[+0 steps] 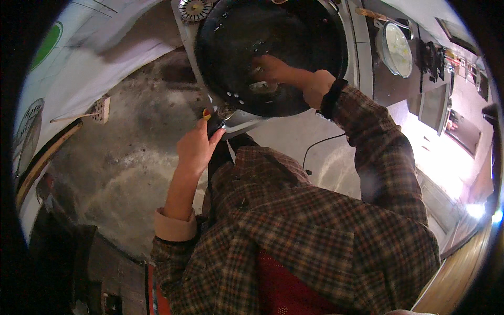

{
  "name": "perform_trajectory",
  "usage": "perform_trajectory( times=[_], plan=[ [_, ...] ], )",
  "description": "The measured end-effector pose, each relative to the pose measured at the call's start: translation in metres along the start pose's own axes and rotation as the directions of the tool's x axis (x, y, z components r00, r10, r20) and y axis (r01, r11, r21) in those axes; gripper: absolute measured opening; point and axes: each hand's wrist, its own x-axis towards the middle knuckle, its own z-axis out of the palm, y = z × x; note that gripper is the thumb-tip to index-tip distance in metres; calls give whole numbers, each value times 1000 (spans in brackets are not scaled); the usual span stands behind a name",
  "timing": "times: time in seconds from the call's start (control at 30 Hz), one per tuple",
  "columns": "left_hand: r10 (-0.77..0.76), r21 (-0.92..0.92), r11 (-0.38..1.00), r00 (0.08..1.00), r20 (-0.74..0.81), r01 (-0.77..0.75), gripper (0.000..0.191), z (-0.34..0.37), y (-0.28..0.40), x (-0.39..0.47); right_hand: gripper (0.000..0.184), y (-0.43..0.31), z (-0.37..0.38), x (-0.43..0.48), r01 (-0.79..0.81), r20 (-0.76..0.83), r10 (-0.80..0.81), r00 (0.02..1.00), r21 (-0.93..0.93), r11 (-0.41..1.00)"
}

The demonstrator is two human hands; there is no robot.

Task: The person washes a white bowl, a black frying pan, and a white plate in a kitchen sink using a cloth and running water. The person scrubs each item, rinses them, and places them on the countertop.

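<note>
A large black wok takes up the top middle of the view, over a metal sink. My left hand is closed around the wok's dark handle, near the wok's lower left edge. A yellow and red bit shows beside its fingers. Inside the wok, my right hand reaches down toward the bottom, its fingers blurred. Close below those fingers is a pale, shiny patch; whether it is water or an object is unclear. Whether the right hand grips anything cannot be made out.
A round metal drain strainer lies at the wok's upper left. On the dark counter to the right stand a bowl with pale contents and a wooden-handled utensil. A black cord hangs below the wok. Concrete floor spreads left.
</note>
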Motion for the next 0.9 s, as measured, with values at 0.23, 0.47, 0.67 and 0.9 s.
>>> perform_trajectory(
  times=[0.23,0.47,0.67,0.9],
  plan=[
    [33,-37,999,997,-74,-36,53,8,-5,1,51,-9,-5,40,-14,-167,-36,985,-285,959],
    [9,11,1000,1000,-20,-9,51,6,-3,1,73,18,-61,29,32,-208,-127,970,-405,914],
    [50,-22,998,997,-56,-51,51,5,-2,-1,77,41,-67,0,-268,-323,107,940,-508,819],
    [28,-30,999,999,-42,-29,55,6,-1,-2,68,34,-17,-46,-235,-121,204,972,-395,888]
  ],
)
